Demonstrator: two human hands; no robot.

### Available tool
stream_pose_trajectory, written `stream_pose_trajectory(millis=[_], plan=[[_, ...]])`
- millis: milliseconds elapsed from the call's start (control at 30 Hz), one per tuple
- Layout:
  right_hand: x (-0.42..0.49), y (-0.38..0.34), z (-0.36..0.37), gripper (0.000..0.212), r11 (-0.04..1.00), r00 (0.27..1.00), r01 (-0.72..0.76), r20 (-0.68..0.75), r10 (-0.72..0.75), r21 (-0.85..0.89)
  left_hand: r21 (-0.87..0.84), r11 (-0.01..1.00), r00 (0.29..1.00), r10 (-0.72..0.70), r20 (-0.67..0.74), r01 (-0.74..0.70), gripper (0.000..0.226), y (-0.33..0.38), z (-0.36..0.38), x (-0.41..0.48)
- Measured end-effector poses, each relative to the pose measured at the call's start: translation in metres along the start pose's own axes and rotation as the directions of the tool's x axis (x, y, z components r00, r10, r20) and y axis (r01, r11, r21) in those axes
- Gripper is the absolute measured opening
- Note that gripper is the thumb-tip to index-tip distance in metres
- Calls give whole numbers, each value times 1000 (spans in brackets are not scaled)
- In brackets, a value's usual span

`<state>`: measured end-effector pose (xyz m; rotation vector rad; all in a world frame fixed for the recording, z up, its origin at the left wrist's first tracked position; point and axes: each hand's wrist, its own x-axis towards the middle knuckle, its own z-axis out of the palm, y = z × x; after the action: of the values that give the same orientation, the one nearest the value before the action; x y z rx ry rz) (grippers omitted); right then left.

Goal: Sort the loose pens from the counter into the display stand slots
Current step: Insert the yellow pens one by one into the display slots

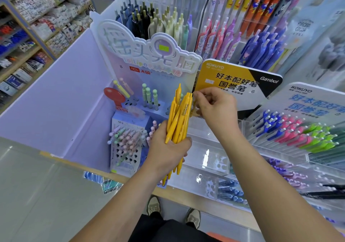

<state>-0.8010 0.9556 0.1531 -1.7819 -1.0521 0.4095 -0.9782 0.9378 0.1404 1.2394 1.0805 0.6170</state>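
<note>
Right now the left hand (168, 148) grips a bunch of yellow plastic pens (180, 118) upright, near the lilac cardboard display stand (121, 167). The right hand (214, 107), fingers curled, pinches another yellow pen (194, 111) just beside their tops.

Forearms reach forward. Left hand (168, 149) grips pen bundle (180, 115); right hand (214, 105) higher, fingertips pinching single pen (194, 112).
</note>
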Motion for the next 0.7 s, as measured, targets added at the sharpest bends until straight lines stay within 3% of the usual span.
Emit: stream_pose_trajectory(millis=[167,300,467,567,700], plan=[[-3,-8,-5,10,1000,1000,-12,3,12,16,11,1000,1000,2,-14,-1,24,3,5,-3],[-39,-31,-20,27,988,995,-49,-82,62,146,18,1000,999,22,-38,-22,22,4,8,-7],[-58,-42,-13,48,921,947,-318,110,301,226,43,996,997,77,-18,-76,23,-1,15,-16],[-55,-40,-16,45,871,926,-376,144,348,315,59,997,998,52,23,-53,24,-3,16,-22],[-51,-43,-21,59,772,858,-513,251,449,376,74,997,992,22,124,-32,25,-3,15,-26]])
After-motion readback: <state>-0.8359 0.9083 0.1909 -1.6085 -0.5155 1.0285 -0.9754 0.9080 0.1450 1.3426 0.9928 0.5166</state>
